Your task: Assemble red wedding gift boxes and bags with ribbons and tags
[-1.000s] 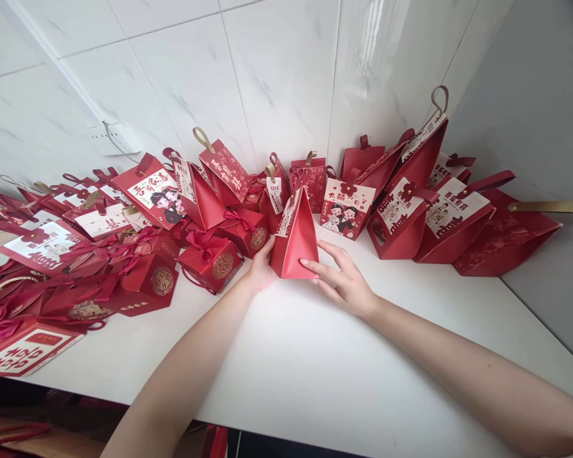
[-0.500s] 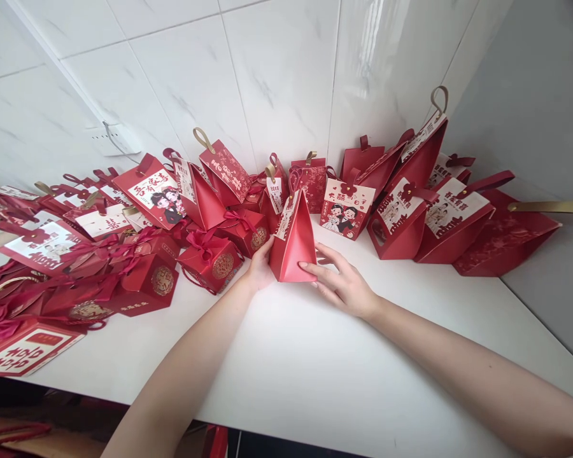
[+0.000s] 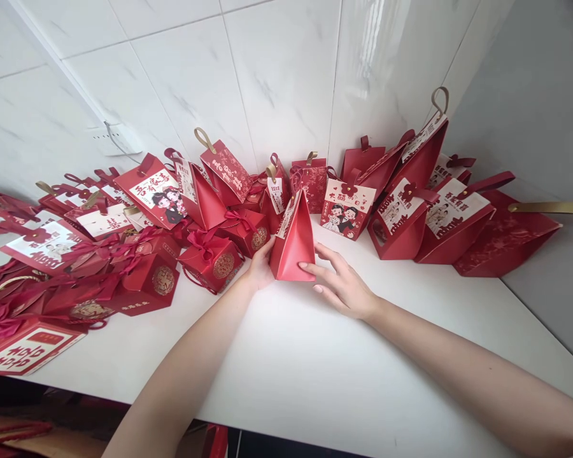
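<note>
- Left hand (image 3: pixel 260 268) touches red box (image 3: pixel 295 251) at left; its finger closing I cannot tell.
- Box, between hands, seems light, thin card, easily dented: hold gently at low edges.
- Right hand (image 3: pixel 347 285): fingers apart, one tip on box.

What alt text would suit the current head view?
Two bare hands, left and right, hold a red box upright over a white table. More red boxes crowd around, before a tiled wall.
</note>
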A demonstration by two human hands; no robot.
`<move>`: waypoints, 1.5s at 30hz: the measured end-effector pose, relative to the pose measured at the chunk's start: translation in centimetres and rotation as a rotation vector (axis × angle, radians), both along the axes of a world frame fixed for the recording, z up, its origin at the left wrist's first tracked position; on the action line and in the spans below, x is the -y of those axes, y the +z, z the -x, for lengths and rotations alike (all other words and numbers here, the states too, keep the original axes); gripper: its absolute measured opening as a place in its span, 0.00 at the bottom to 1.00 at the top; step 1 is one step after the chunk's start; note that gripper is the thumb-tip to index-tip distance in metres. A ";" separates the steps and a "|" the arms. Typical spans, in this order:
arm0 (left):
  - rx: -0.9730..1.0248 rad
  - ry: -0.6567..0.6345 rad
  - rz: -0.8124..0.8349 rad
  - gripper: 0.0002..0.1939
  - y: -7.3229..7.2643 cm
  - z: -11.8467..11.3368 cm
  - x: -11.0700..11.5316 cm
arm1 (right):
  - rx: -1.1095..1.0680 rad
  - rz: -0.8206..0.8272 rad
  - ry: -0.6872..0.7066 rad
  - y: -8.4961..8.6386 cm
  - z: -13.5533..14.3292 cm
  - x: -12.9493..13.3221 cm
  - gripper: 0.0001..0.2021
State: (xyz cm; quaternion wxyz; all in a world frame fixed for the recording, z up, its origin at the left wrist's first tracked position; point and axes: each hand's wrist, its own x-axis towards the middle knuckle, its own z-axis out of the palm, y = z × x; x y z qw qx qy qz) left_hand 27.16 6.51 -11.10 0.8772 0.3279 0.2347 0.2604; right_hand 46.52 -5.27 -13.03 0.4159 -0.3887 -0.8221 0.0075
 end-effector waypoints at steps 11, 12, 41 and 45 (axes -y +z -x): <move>-0.119 0.207 -0.511 0.23 -1.5 -0.5 0.0 | -0.873 0.166 -0.173 -0.2 -0.6 -1.0 0.17; -0.128 0.207 -0.534 0.23 -1.6 -0.4 -0.1 | -0.983 0.234 -0.159 -0.2 -0.7 -1.4 0.16; -0.252 0.015 -0.961 0.43 -1.4 0.1 -1.2 | -1.018 0.496 -0.129 -2.2 -3.0 -3.3 0.15; -0.312 -0.098 -1.126 0.62 -1.5 0.2 -1.2 | -1.064 0.513 -0.139 -2.0 -3.0 -3.5 0.20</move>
